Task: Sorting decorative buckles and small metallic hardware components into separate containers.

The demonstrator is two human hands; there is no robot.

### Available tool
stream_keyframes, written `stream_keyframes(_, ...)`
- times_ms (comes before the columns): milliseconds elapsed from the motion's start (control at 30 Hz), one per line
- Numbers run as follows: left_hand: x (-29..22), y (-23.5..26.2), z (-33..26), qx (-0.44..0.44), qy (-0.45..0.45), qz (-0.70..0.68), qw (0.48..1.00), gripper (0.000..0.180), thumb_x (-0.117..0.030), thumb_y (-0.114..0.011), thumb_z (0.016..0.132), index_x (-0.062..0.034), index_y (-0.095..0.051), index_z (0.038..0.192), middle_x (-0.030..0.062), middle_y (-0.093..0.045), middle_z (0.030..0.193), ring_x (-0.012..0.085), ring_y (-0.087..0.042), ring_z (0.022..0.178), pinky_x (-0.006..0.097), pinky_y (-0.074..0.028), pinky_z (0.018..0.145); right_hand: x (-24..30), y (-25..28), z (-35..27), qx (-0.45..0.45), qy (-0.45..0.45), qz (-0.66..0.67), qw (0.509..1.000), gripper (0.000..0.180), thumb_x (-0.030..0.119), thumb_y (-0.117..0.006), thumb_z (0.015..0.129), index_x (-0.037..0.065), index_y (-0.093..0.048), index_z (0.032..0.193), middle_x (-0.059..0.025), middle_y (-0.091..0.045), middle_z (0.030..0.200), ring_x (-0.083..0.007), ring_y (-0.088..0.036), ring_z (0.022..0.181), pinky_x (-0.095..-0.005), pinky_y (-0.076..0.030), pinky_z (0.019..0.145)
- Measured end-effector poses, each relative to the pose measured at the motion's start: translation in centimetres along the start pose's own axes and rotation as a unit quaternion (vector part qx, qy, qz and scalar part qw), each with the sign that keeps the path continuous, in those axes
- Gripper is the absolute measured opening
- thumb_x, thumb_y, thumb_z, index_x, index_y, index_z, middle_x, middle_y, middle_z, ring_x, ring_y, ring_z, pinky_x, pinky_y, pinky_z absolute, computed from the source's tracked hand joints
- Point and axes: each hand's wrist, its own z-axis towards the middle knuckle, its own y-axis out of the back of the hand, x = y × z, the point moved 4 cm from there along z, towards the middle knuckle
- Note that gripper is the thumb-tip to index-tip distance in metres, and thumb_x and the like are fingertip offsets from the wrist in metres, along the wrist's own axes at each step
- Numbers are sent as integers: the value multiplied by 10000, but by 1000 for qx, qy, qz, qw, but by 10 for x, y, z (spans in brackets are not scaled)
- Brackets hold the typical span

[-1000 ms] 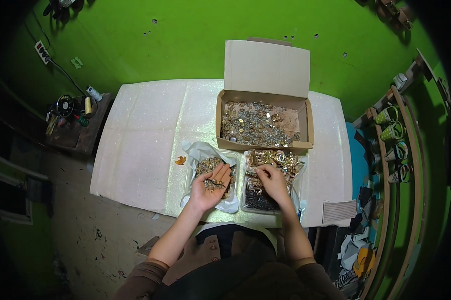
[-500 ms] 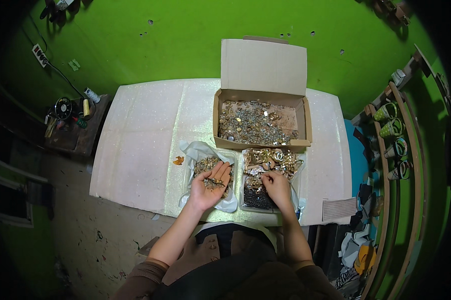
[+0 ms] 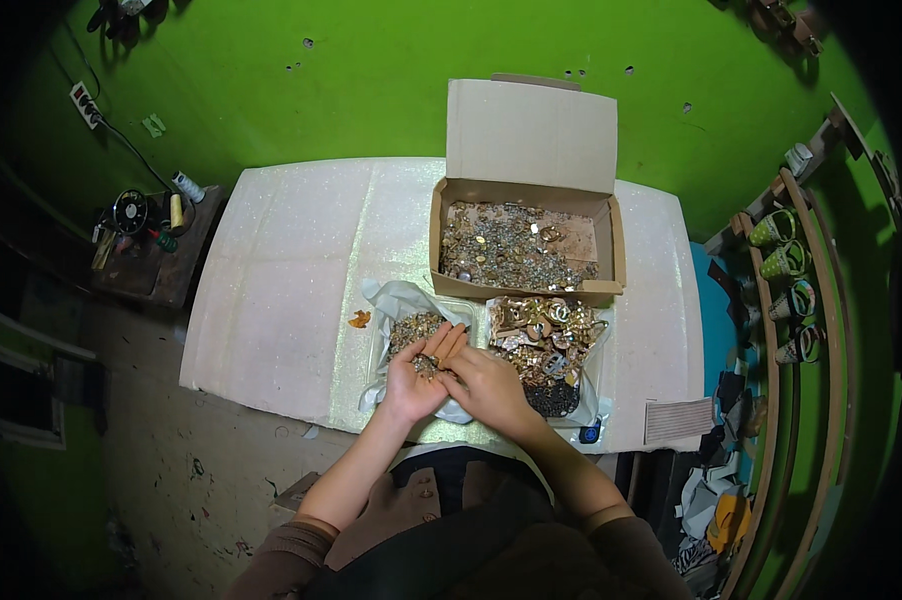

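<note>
My left hand (image 3: 414,388) is held palm up, cupped around a small heap of metal pieces (image 3: 426,364). My right hand (image 3: 489,388) reaches over to that palm with its fingers closed together; whatever they pinch is hidden. Below the left hand sits a clear tray lined with white plastic (image 3: 404,293), filled with small mixed metal bits (image 3: 411,328). To its right, another lined tray (image 3: 601,352) holds gold-coloured metal fittings (image 3: 546,325) and black pieces (image 3: 553,400), partly covered by my right hand.
An open cardboard box (image 3: 531,130) of small metal pieces stands behind the trays. The table (image 3: 281,290) has a pale glittery cover. An orange scrap (image 3: 360,319), a striped piece (image 3: 674,421) and a small dark blue item (image 3: 590,433) lie on it. Sandals (image 3: 786,260) hang on the right-hand rack.
My right hand has moved left, from above the fittings tray to my left palm. My left hand stays nearly in place, still holding its pieces. The black pieces are now less exposed.
</note>
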Motion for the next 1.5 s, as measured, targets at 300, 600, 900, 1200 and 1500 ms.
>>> stream_keyframes(300, -4, 1, -4, 18, -15, 31, 999, 466, -177, -282, 901, 24, -326, 1318, 164, -353, 1372, 263, -309, 1286, 390, -213, 1083, 8, -12, 6, 5, 54, -71, 996, 157, 174, -641, 717, 86, -595, 839, -70, -545, 786, -235, -577, 749, -339, -473, 613)
stream_keyframes(600, -7, 3, -1, 1, -10, 12, 1000, 450, -179, -295, 912, 8, -337, 1319, 156, -359, 1371, 251, -284, 1304, 387, -195, 1090, 9, -9, 5, 27, 25, -3, 999, 122, 162, -615, 734, 86, -597, 827, -69, -541, 769, -246, -575, 721, -346, -468, 590)
stream_keyframes(900, -6, 2, 0, 8, -8, 46, 999, 456, -188, -302, 903, 6, -347, 1313, 148, -375, 1362, 254, -306, 1293, 390, -213, 1082, 6, -12, 4, 62, -11, 59, 996, 126, 166, -615, 737, 74, -592, 821, -85, -561, 765, -263, -582, 702, -358, -465, 578)
stream_keyframes(1200, -4, -2, -1, -4, -5, 20, 1000, 459, -204, -297, 908, 9, -342, 1312, 150, -380, 1355, 254, -311, 1289, 389, -222, 1078, 3, -10, 8, 96, -42, 123, 987, 184, 145, -575, 754, 68, -608, 919, -114, -608, 824, -289, -596, 737, -372, -477, 633)
stream_keyframes(1500, -5, 1, -2, -20, 0, 16, 1000, 435, -188, -311, 911, -3, -380, 1299, 151, -393, 1347, 250, -328, 1281, 384, -220, 1081, 1, -9, 11, 133, -44, 115, 983, 184, 127, -594, 743, 71, -607, 917, -112, -599, 835, -274, -597, 752, -355, -479, 640)
